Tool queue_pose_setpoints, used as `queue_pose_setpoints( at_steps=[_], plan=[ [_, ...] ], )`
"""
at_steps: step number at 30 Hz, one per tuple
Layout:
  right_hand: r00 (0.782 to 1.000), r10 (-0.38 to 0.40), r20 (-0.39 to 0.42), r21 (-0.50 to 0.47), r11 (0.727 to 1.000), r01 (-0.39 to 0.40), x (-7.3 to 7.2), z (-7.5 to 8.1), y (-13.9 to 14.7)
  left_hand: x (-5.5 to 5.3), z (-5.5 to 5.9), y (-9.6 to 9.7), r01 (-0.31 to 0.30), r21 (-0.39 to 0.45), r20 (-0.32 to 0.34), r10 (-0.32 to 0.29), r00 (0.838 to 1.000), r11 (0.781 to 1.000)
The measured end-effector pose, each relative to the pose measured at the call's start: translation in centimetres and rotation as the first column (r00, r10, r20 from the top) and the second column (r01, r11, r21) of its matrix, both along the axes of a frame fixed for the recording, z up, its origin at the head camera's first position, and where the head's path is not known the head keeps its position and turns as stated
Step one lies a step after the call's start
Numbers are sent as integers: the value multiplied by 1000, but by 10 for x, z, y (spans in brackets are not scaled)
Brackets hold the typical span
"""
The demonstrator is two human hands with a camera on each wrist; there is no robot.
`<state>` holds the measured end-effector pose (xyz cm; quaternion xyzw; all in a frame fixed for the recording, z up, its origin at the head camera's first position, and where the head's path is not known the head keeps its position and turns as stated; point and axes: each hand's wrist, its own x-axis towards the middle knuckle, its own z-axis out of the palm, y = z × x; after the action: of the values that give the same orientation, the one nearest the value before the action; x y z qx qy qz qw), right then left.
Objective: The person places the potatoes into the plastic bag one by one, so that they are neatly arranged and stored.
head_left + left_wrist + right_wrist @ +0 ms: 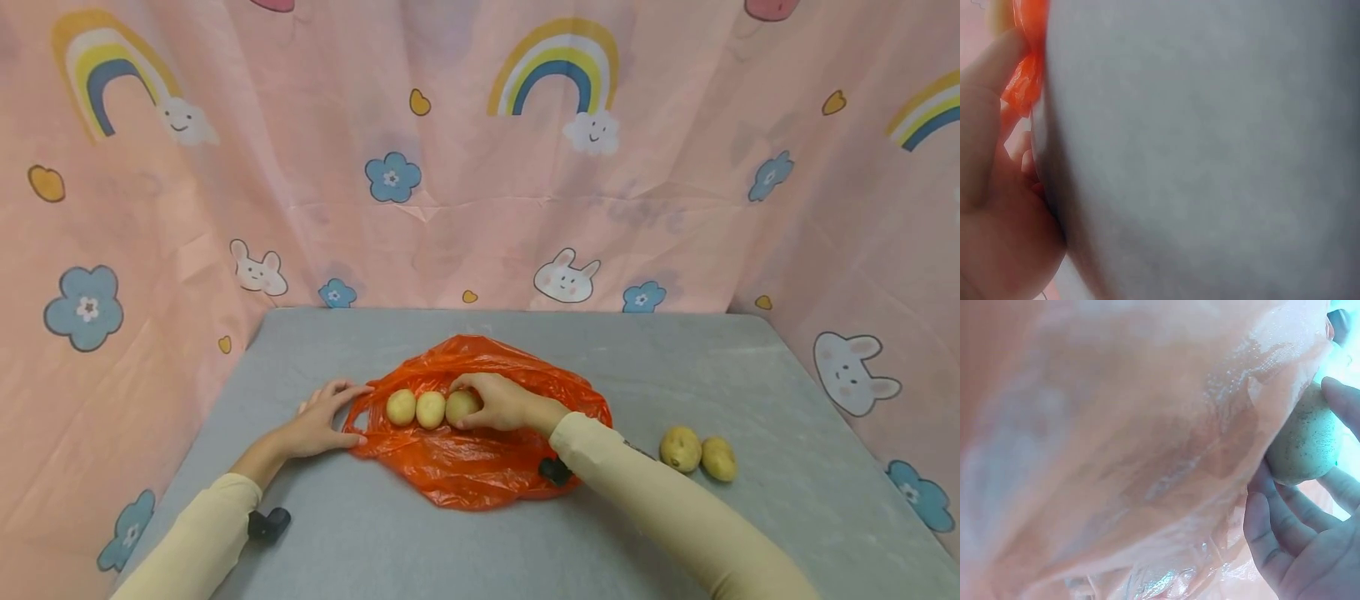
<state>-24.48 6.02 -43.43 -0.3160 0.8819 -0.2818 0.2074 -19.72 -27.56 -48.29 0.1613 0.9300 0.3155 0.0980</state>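
An orange-red plastic bag (480, 471) lies flat and crumpled on the grey table. On it, in a row, sit a potato (401, 407) at the left and another potato (431, 410) beside it. My right hand (510, 404) grips a third potato (462, 408) at the row's right end, thumb and fingers on either side. The right wrist view shows this speckled potato (1305, 440) between the fingertips, with bag film in front. At the bag's left end my left hand (315, 421) rests with thumb and fingers spread, its thumb (1000, 59) against the handle part.
Two more potatoes, a rounder potato (681, 449) and a smaller potato (719, 459), lie side by side on the table (420, 550) to the right, beyond my right forearm. A pink patterned curtain (465, 242) hangs behind the table and along both sides.
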Motion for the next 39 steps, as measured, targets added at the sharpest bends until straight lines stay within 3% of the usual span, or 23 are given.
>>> queue_pose_setpoints(
  at_steps=[11,21,30,39],
  plan=[
    [1000,-4,10,-19,1000,4,0,-3,6,0,-2,1,0,-3,9,0,1000,1000],
    [1000,-20,5,-26,999,21,0,5,11,1,2,2,-6,1,13,6,1000,1000],
    [999,-30,-33,-21,999,29,5,12,19,1,0,2,-1,19,-5,1,1000,1000],
    [996,-33,-79,-79,996,26,12,17,33,1,-3,1,3,16,-19,-3,1000,1000]
  ],
)
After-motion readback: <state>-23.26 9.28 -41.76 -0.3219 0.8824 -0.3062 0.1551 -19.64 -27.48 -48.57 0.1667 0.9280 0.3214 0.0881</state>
